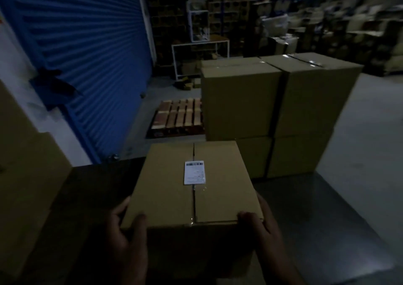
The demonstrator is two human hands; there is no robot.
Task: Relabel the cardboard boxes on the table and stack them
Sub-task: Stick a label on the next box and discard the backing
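Note:
A taped cardboard box [165, 188] with a white barcode label [194, 172] on its top is in front of me. My left hand [128, 226] grips its near left corner, thumb on top. My right hand [260, 223] grips the near right corner the same way. Whether the box rests on the dark table [305, 208] or is lifted is unclear. Beyond it stands a stack of cardboard boxes [272, 101], two wide and two high.
More cardboard boxes [24, 175] stand at my left. A blue roller shutter [87, 45] fills the left wall. A wooden pallet [178, 117] lies on the floor behind the table. Shelves and cartons crowd the dim background; grey floor [366, 132] opens to the right.

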